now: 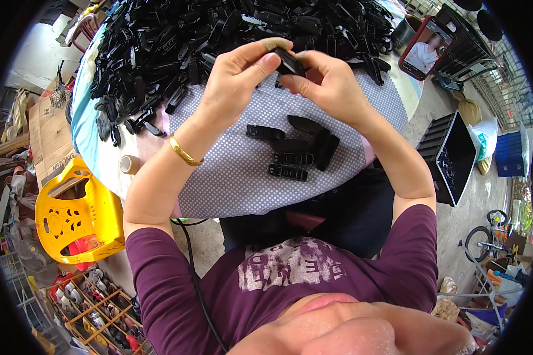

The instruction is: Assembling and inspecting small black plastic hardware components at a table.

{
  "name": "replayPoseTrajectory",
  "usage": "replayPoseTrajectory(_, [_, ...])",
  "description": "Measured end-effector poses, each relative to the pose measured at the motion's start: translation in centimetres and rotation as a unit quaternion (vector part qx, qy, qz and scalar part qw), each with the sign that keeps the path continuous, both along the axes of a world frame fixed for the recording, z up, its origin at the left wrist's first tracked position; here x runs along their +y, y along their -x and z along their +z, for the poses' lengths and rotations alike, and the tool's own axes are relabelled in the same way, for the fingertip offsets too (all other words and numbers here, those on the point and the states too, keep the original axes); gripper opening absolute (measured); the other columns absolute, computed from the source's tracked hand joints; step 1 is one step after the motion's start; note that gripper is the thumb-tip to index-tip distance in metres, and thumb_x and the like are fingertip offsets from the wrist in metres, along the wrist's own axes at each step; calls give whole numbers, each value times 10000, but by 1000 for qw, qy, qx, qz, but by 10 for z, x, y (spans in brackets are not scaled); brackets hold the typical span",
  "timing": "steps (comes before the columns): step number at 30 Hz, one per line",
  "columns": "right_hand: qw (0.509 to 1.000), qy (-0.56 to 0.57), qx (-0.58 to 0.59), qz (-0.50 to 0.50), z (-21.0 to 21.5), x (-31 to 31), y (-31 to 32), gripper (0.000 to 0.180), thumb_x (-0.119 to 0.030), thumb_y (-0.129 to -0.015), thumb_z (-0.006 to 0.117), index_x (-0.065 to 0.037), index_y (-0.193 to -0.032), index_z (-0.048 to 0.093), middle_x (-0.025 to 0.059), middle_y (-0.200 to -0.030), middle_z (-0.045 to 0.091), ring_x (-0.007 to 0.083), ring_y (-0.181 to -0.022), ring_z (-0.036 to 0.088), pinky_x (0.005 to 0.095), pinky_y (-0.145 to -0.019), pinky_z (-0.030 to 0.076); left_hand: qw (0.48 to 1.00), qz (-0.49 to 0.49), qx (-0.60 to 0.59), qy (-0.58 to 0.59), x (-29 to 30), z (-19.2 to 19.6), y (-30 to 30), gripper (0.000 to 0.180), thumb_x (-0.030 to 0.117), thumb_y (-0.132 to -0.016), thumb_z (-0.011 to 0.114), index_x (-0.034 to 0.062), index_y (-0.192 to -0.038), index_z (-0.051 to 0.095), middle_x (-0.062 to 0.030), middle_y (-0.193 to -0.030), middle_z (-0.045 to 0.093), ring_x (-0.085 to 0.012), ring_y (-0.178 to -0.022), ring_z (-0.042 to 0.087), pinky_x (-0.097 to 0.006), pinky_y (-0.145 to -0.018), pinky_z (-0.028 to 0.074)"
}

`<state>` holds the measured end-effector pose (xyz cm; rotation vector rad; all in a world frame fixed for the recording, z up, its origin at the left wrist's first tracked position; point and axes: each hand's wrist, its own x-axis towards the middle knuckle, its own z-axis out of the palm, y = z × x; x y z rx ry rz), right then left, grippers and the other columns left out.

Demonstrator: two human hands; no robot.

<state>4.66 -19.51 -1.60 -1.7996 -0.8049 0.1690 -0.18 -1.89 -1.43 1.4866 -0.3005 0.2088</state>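
One small black plastic clip piece [289,61], short and blocky, sits just above the centre of the frame, pinched between both hands. The left hand [237,80] closes thumb and forefinger on its left end; the right hand [331,86] curls its fingertips around the right end, so both grips are tight on the part with no gap showing. It looks light, rigid and smooth, likely a little slippery, so holding it by the two ends, as here, seems the surest grip. A gold bangle [185,152] circles the left wrist.

Below the hands, centre frame, several loose black plastic strips and clips [293,151] lie on a grey dotted cloth [237,177] over a round table. Across the top of the frame spreads a large heap of similar black plastic parts [177,41]. A yellow plastic stool [77,216] stands at the left, a propped smartphone [426,47] at upper right, and a dark open bin [453,157] at the right.
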Motion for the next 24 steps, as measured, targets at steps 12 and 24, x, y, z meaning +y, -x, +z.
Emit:
replayPoseTrajectory(12, [968, 103, -201, 104, 17, -22, -28, 292, -187, -726, 736, -19, -948, 648, 47, -803, 616, 82, -602, 514, 210, -555, 431, 952, -83, 58, -287, 17, 22, -1, 316, 134, -842, 604, 2, -1129, 592, -68, -859, 649, -108, -797, 599, -230, -760, 490])
replayPoseTrajectory(24, [851, 278, -446, 15, -11, -18, -24, 177, -123, -669, 685, -50, -807, 602, 60, -782, 557, 214, -789, 542, 328, -667, 487, 843, 139, -80, -514, -10, -17, -17, 370, 161, -764, 686, 18, -1089, 582, -126, -885, 628, -200, -721, 606, -291, -672, 485])
